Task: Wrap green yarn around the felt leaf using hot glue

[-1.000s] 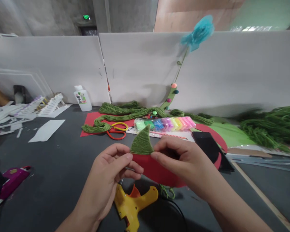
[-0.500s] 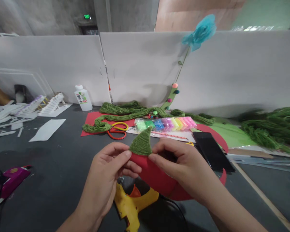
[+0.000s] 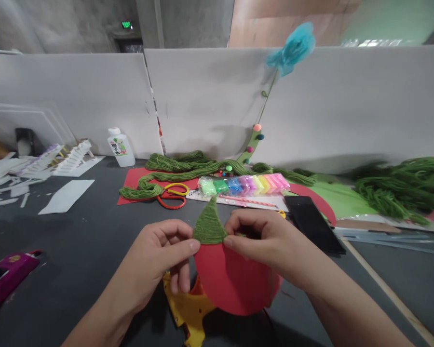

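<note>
A pointed green piece covered in yarn sits at the upper end of a rounded red paper shape. My left hand pinches the lower left corner of the yarn piece between thumb and finger. On the opposite corner my right hand closes thumb and fingers, gripping where yarn and paper meet; its fingers partly cover the red paper. Below, a yellow glue gun lies on the dark table, partly hidden by the paper and my left hand.
Behind my hands lie green yarn skeins, scissors, colored clay packs and a black phone. A white bottle stands at back left. A purple tool is at far left; a blue paper flower rises against the partition.
The yarn piece and red paper have tilted so more of the red face shows toward me. Both hands still grip the corners; the view has shifted slightly.
</note>
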`<state>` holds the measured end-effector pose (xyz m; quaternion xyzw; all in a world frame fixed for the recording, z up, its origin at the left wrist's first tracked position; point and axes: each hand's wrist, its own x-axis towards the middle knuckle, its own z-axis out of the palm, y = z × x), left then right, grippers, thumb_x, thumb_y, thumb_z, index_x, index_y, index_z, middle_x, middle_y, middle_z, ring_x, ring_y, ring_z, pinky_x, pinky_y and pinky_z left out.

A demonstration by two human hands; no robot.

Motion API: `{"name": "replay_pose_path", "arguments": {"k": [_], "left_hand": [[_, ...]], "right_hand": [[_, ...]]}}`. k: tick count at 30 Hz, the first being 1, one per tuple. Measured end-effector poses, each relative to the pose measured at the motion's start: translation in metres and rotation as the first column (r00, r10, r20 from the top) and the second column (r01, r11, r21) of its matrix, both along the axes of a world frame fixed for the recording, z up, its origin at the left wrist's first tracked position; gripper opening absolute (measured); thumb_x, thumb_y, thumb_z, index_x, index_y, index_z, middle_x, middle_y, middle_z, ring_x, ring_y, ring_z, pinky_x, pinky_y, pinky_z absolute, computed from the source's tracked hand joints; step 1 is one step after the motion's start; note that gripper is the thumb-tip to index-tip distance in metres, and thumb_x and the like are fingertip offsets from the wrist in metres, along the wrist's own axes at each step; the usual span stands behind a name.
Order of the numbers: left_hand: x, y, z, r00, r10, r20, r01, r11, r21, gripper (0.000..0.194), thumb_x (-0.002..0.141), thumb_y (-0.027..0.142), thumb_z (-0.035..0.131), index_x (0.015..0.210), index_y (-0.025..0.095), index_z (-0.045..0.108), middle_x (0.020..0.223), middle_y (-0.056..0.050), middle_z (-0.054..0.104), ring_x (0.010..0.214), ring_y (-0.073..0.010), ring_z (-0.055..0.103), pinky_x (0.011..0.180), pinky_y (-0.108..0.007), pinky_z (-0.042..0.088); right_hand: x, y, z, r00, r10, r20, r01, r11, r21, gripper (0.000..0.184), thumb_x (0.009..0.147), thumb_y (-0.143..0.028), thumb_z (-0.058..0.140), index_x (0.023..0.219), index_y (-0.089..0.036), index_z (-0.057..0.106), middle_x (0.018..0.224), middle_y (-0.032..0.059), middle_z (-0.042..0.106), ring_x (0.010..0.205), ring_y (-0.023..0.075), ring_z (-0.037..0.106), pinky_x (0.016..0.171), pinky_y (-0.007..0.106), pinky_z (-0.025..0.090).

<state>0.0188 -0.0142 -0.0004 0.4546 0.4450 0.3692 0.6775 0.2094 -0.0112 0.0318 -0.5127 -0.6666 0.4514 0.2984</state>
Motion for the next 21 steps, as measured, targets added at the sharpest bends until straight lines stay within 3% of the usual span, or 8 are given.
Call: {"name": "replay_pose_path", "arguments": {"k": [6,11,21], "left_hand": [[0.0005,-0.0028,-0.0014,1.000,0.011,-0.006,-0.011,1.000,0.019,0.010,0.073,0.025,0.064,0.070,0.017,0.058,0.037,0.003,0.056,0.028,-0.0061,0.046,0.029,-0.011,0.029],[0.0010,0.0004,0.0006,1.000,-0.017,-0.008,0.017,1.000,0.020,0.010,0.074,0.023,0.063,0.080,0.017,0.058,0.043,0.001,0.062,0.027,-0.0051,0.044,0.029,-0.011,0.031],[-0.0034,0.0043,-0.0036,0.987,-0.113,-0.114,0.117,0.993,0.029,0.017,0.076,0.031,0.063,0.073,0.015,0.056,0.048,-0.002,0.064,0.031,-0.0060,0.047,0.033,-0.013,0.033]], "right_hand": [[0.0024,0.0012,-0.0013,0.996,-0.011,-0.090,0.007,0.999,-0.046,0.012,0.073,-0.023,0.057,0.063,-0.016,0.056,0.056,-0.0043,0.045,0.053,0.0085,0.037,0.048,0.022,0.027],[0.0015,0.0021,-0.0018,1.000,-0.007,-0.026,0.007,1.000,-0.010,0.012,0.073,-0.019,0.055,0.061,-0.016,0.055,0.054,-0.0043,0.046,0.052,0.0091,0.040,0.049,0.022,0.029],[0.0023,0.0036,-0.0042,0.998,0.007,0.056,-0.009,0.999,0.042,0.011,0.074,-0.020,0.053,0.064,-0.016,0.056,0.058,-0.0034,0.048,0.055,0.0100,0.042,0.050,0.022,0.031]]}}
